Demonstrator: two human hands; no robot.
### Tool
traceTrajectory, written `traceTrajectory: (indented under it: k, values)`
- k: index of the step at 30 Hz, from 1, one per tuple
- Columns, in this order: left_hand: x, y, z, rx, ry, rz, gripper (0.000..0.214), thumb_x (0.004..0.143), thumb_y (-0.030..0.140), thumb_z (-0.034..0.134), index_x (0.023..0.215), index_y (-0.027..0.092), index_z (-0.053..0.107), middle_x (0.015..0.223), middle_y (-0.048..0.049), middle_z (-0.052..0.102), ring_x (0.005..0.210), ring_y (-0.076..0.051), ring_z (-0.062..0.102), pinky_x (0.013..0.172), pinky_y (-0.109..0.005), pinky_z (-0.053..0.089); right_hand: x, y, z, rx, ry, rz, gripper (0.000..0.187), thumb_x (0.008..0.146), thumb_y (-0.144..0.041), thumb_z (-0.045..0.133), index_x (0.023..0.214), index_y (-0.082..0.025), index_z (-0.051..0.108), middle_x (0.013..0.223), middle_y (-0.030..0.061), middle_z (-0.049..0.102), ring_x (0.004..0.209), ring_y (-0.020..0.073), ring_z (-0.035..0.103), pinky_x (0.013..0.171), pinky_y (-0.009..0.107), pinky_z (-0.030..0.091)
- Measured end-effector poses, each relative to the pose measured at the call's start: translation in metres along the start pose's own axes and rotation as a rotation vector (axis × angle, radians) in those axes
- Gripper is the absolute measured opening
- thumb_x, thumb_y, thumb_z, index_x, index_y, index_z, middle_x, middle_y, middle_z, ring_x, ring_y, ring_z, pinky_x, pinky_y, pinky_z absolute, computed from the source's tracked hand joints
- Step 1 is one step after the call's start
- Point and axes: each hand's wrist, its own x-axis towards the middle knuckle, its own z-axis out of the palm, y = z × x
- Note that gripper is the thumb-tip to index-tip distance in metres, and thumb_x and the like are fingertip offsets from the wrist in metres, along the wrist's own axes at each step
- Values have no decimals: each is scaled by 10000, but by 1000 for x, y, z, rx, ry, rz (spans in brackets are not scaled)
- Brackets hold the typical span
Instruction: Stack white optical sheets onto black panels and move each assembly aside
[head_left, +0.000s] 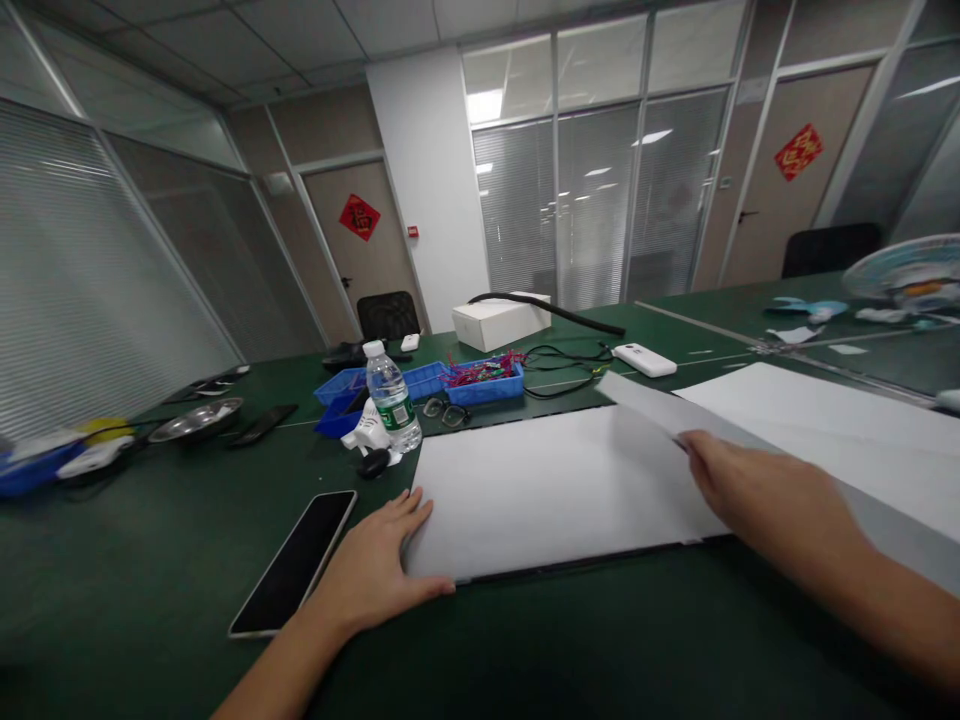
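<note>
A stack of large white paper (540, 490) with a dark edge beneath it lies on the green table before me. My left hand (379, 560) rests at its left end, thumb along the front edge and fingers spread on the corner. In my right hand (765, 495), fingers and thumb pinch a white sheet (652, 405), whose far left corner is raised above the stack. The forearm hides part of that sheet. Farther right lies another large white sheet (832, 420).
Beside my left hand is a black-screened phone (296, 565). Behind the stack's left end stand a water bottle (394, 400), eyeglasses (448, 411) and a blue tray (486, 385) of wires. Farther back are a white box (499, 322), a white device (645, 360) and a fan (911, 275).
</note>
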Motion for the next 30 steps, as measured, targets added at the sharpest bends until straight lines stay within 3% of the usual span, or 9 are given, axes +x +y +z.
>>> traceTrajectory:
  k: [5, 9, 13, 18, 21, 24, 30]
  values:
    - [0, 4, 1, 33, -8, -17, 1053, 666, 781, 756, 1520, 197, 555, 1631, -130, 402, 1517, -366, 398, 1261, -515, 320, -26, -67, 10, 277, 191, -553, 409, 971, -174, 437, 1271, -258, 703, 1199, 72, 731, 991, 212, 725, 842, 337, 595]
    - [0, 2, 3, 25, 3, -9, 1050, 672, 804, 739, 1525, 220, 549, 1639, -115, 397, 1526, -358, 384, 1265, -513, 309, -29, -79, 11, 459, 140, -750, 371, 1025, -295, 477, 1334, -283, 683, 1350, 40, 669, 1205, 214, 665, 1005, 386, 577]
    - [-1, 4, 2, 3, -1, -23, 1067, 666, 808, 743, 1523, 202, 549, 1641, -116, 391, 1526, -366, 382, 1265, -522, 311, -17, -54, 13, 520, 40, -638, 445, 1038, -428, 477, 1442, -306, 618, 1442, 38, 606, 1318, 218, 597, 1107, 429, 522]
    - [-1, 5, 1, 16, 1, -20, 1033, 679, 792, 745, 1519, 221, 556, 1636, -111, 398, 1512, -369, 408, 1254, -530, 328, 4, -11, 30, 404, 47, -232, 563, 1029, -567, 384, 1242, -203, 756, 1250, 112, 708, 1164, 291, 667, 1051, 534, 521]
    - [-2, 4, 1, 39, -17, -11, 1042, 710, 782, 726, 1541, 187, 523, 1647, -126, 374, 1525, -363, 388, 1265, -520, 306, 11, 8, 36, 337, -52, -99, 642, 1026, -612, 326, 1163, -183, 783, 1166, 121, 732, 1037, 291, 694, 946, 518, 550]
    - [-3, 3, 0, 27, -17, 10, 927, 808, 733, 662, 1534, 171, 533, 1638, -127, 393, 1528, -349, 388, 1265, -508, 311, 12, 11, 34, 365, -137, -79, 651, 1024, -632, 318, 1184, -201, 778, 1198, 108, 726, 1049, 289, 691, 928, 501, 551]
    - [-4, 0, 1, -1, 20, 44, 821, 890, 700, 578, 1508, 159, 567, 1621, -127, 427, 1519, -338, 408, 1262, -507, 320, 3, -17, 23, 458, -85, -271, 577, 1028, -605, 379, 1259, -226, 747, 1283, 95, 697, 1140, 266, 669, 1020, 488, 530]
